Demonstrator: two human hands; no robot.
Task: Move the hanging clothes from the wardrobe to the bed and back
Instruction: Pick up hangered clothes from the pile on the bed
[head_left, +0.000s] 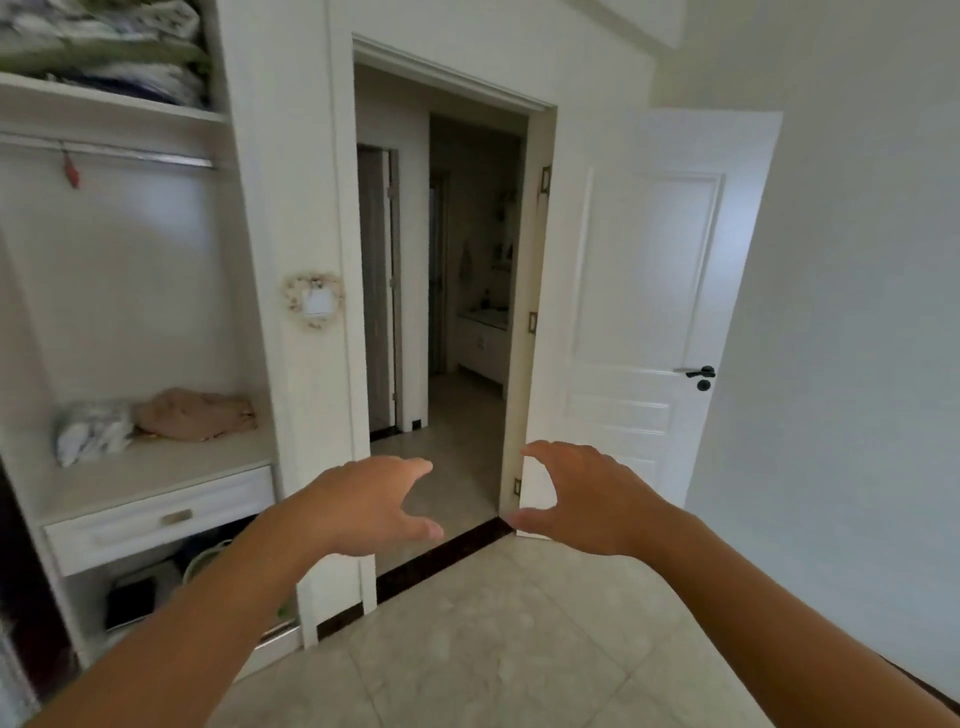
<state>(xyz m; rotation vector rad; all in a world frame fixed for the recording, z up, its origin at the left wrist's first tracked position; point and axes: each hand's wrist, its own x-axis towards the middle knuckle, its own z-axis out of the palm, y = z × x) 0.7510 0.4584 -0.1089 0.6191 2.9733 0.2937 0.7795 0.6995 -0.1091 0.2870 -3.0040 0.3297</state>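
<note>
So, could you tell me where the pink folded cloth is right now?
In the head view, the pink folded cloth lies at left on the wardrobe shelf, beside a white bundle, above the drawer.

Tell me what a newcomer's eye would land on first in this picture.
First, the two bare hands: the left hand and right hand reach forward at centre bottom, fingers relaxed, holding nothing. Behind them a white door stands open onto a dim hallway. At the left, the open wardrobe's rail carries only a small red item, with no clothes hanging in the visible part, and crumpled fabric lies on the shelf below.
</note>
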